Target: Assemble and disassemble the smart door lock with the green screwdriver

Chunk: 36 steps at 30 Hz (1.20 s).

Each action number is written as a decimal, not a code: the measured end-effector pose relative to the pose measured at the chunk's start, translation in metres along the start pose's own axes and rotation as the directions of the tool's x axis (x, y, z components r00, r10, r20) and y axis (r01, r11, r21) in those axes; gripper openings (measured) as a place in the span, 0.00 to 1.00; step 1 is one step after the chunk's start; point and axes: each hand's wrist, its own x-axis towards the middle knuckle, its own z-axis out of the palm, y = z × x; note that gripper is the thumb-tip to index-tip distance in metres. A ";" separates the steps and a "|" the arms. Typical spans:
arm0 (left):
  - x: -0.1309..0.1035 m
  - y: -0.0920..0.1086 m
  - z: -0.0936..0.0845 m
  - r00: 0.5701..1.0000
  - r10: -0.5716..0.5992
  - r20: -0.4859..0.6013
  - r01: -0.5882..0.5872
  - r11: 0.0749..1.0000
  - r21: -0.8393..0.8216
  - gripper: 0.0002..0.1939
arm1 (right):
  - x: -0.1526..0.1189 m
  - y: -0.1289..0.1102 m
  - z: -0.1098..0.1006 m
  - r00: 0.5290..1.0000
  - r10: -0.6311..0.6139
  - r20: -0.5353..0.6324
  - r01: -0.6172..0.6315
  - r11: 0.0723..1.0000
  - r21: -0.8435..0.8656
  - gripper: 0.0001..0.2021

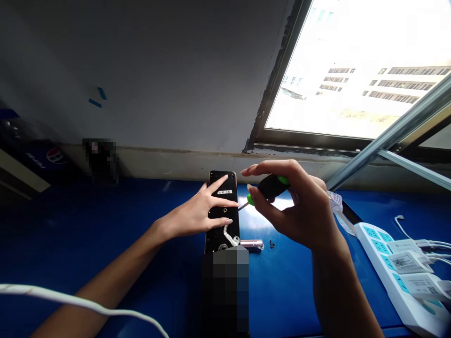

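Your left hand (197, 211) lies spread, fingers apart, across the black device (232, 212), which rests on the blue table (282, 291) before you. Your right hand (305, 211) grips the black-and-green screwdriver (270, 188), its shaft slanting to the device's right edge (whether the tip touches, I can't tell). At that slant, a hard push could make it skid, scratching the casing or jabbing your left hand. If the device twists under too light a hold, the white cord (228, 234) may get tugged. A careless right wrist could scatter the small dark pieces (272, 244) lying loose.
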 end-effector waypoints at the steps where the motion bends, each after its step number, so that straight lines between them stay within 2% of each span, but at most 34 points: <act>1: 0.000 0.000 0.000 1.000 -0.003 0.001 0.003 1.000 0.001 0.23 | 0.000 -0.001 -0.001 1.000 0.011 0.023 -0.011 1.000 -0.003 0.19; 3: -0.001 0.001 -0.001 1.000 -0.020 0.010 0.020 1.000 0.002 0.23 | 0.000 -0.002 -0.003 1.000 0.012 -0.002 -0.012 0.998 -0.054 0.21; 7: -0.002 0.002 -0.004 0.997 -0.067 0.050 0.067 0.998 0.007 0.25 | 0.000 0.000 -0.004 0.990 0.005 -0.144 -0.034 0.980 -0.198 0.16; 9: -0.004 0.002 -0.005 0.996 -0.066 0.055 0.066 0.998 0.012 0.26 | 0.000 0.000 -0.004 0.992 0.017 -0.123 -0.040 0.982 -0.183 0.16; 12: -0.005 0.001 -0.006 0.998 -0.038 0.040 0.038 0.999 0.011 0.26 | 0.001 -0.001 -0.005 1.000 -0.001 -0.029 -0.002 0.993 -0.115 0.26; 14: -0.006 0.001 -0.006 0.999 -0.039 0.035 0.039 0.999 0.013 0.26 | 0.001 0.000 -0.005 1.000 -0.010 -0.019 0.007 0.993 -0.116 0.28; 18: -0.007 0.002 -0.006 0.996 -0.065 0.054 0.063 0.997 0.048 0.26 | 0.001 0.001 -0.003 0.997 0.001 -0.075 -0.012 0.989 -0.144 0.22; 23: -0.008 0.001 -0.005 0.999 -0.047 0.026 0.045 0.997 0.063 0.26 | 0.000 -0.001 -0.004 1.000 -0.022 -0.005 0.021 0.991 -0.135 0.27; 27: -0.008 0.000 -0.004 0.998 -0.051 0.036 0.049 0.996 0.072 0.26 | 0.000 -0.002 -0.004 0.999 -0.009 -0.039 0.002 0.988 -0.157 0.20; 32: -0.008 0.001 -0.005 0.996 -0.068 0.059 0.064 0.995 0.079 0.26 | 0.001 -0.003 -0.004 1.000 -0.026 -0.001 0.025 0.990 -0.138 0.28; 36: -0.008 0.000 -0.005 0.998 -0.039 0.046 0.037 0.998 0.050 0.27 | 0.001 -0.003 -0.006 1.000 -0.007 -0.021 0.003 0.987 -0.162 0.18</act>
